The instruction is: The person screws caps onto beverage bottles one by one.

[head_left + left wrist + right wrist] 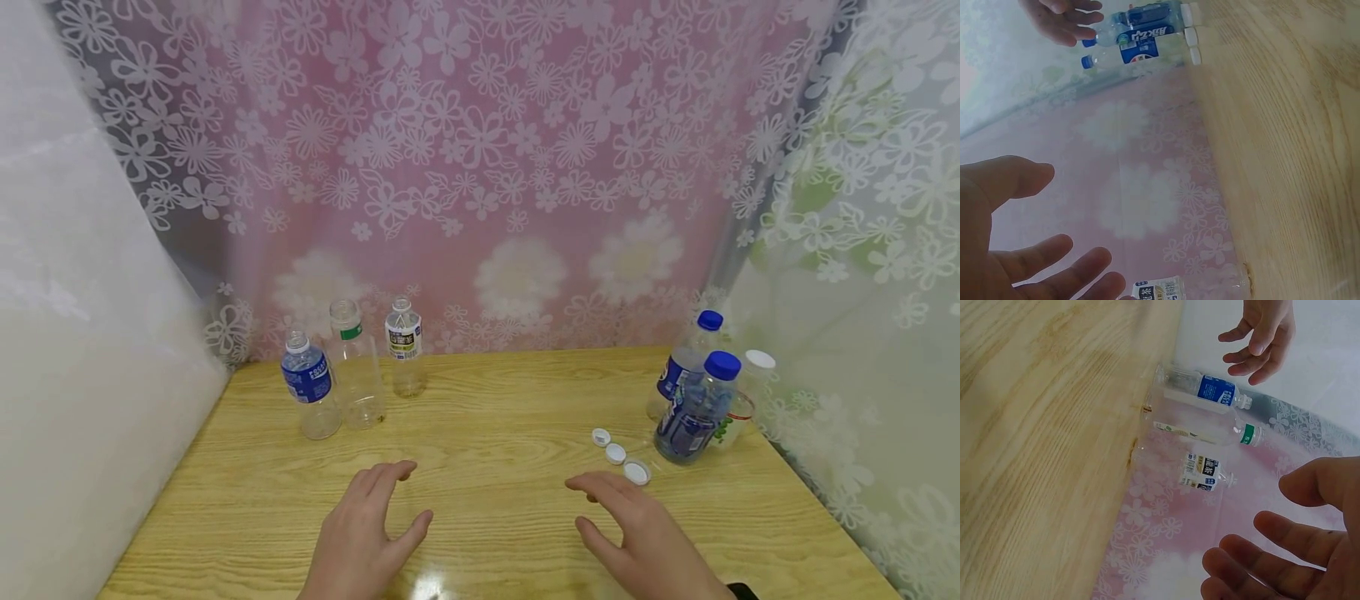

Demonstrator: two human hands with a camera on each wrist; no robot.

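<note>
My left hand (pixel 363 533) hovers over the near part of the wooden table, fingers loosely bent and holding nothing. To the right, my right hand (pixel 633 529) is held the same way, just short of three white bottle caps (pixel 615 454) lying in a slanting row. Three uncapped clear bottles stand at the back left: one with a blue label (pixel 309 383), a taller one with a green neck band (pixel 357 375), and one with a white and black label (pixel 406 346). In the right wrist view the green-banded bottle (pixel 1200 422) shows its open mouth.
At the right edge stand three capped bottles: a blue-capped one with a blue label (pixel 688 358), a darker blue-capped one (pixel 693 417), and a white-capped one (pixel 756 371) partly hidden behind it. Patterned curtains (pixel 480 167) close off the table's back and sides.
</note>
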